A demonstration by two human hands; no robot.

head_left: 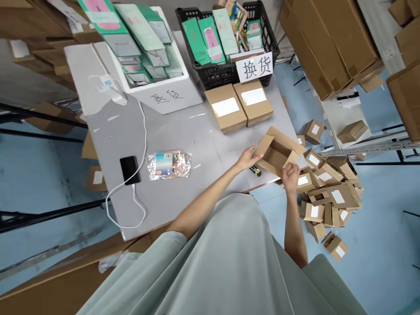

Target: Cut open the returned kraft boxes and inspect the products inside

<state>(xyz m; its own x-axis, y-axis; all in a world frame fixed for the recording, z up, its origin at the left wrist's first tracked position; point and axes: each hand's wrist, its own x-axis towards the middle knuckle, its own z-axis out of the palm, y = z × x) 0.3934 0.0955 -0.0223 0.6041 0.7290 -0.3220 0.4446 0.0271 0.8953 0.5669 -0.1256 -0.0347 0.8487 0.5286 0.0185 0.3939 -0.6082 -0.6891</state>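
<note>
An opened brown cardboard box (pixel 277 151) sits at the right edge of the grey table (pixel 170 135), its flaps spread. My left hand (pixel 248 157) grips its near left corner, fingers curled on the flap. My right hand (pixel 290 175) pinches the box's right flap, over the table's edge. A yellow and black utility knife (pixel 255 170) lies on the table just below the left hand. A clear plastic bag with a small colourful packet (pixel 169 165) lies at the table's middle.
Two sealed brown boxes (pixel 238 106) with white labels stand behind the open one. A black crate (pixel 226 39) and a white foam box (pixel 154 57) hold green packages. A black phone (pixel 130 169) on a white cable lies left. Several small boxes (pixel 328 192) are piled on the floor at right.
</note>
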